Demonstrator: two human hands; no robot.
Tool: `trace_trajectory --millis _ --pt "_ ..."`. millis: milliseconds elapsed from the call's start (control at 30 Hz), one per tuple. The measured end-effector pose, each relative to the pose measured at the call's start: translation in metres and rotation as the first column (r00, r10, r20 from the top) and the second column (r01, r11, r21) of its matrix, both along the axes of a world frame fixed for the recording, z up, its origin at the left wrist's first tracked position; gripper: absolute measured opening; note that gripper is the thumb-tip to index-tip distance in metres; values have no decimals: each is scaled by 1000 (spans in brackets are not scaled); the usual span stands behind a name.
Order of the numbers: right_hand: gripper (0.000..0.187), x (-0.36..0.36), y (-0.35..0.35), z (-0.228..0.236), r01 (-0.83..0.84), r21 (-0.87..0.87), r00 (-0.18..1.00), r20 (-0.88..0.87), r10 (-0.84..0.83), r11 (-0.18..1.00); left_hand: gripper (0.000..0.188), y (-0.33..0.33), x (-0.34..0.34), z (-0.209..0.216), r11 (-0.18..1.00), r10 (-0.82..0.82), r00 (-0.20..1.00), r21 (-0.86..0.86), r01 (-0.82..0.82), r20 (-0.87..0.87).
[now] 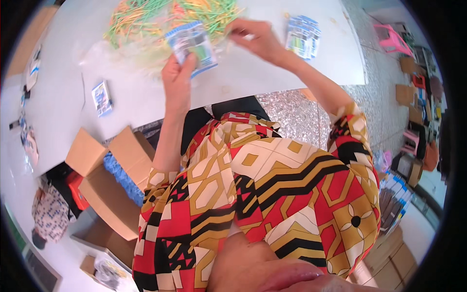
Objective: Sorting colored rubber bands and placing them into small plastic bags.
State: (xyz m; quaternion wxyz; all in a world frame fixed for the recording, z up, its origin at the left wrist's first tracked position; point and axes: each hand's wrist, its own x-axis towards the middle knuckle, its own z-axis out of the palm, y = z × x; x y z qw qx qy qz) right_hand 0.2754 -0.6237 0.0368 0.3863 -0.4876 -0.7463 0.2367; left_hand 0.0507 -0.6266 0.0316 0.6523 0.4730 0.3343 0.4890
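My left hand [177,82] grips a flat blue-and-white packet [194,48] with a clear window, thumb across its lower part. Something green shows through that window. Just right of the packet, my right hand [255,39] is raised over the table with its fingers pinched together. A small whitish bit shows at those fingers, too blurred to name. Beyond both hands lies a loose heap of thin green, yellow and orange sticks [141,19], partly on crumpled clear plastic [131,61]. To the right, several similar packets [302,38] lie in an overlapping stack.
Another small packet [101,99] lies on the left of the white table [272,78]. Below that edge, an open cardboard box [107,194] holds blue packs. A pink stool [393,40] and more boxes stand on the floor at right.
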Motion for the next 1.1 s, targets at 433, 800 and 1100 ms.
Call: trace_trajectory --millis 433,800,1100 --pt "2 -18 20 71 -469 407 601 -504 621 784 26 -10 8 15 975 -109 990 185 124 -90" --pt "16 -30 22 55 -429 444 707 -378 598 787 28 -11 4 15 976 -84 986 187 110 -143" --pt "27 -26 10 68 -282 244 881 -318 351 928 30 -10 10 19 986 -60 995 149 70 -76"
